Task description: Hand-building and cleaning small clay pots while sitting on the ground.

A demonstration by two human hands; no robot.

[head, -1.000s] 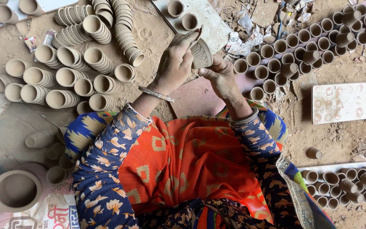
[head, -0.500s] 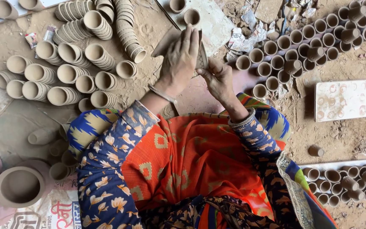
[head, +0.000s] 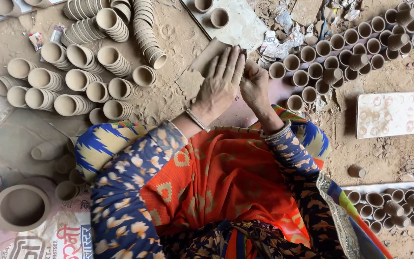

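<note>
The left hand [head: 220, 82] lies flat, fingers stretched, over a small clay cup [head: 210, 53] held on its side above the sandy ground [head: 178, 33]. The right hand [head: 254, 85] closes against the cup's far side, so both hands grasp it between them, just beside each other. To the left, stacks of nested clay cups [head: 80, 62] lie on their sides. To the right, single upright clay cups [head: 341, 52] stand in rows. A white board [head: 396, 114] rests further right.
</note>
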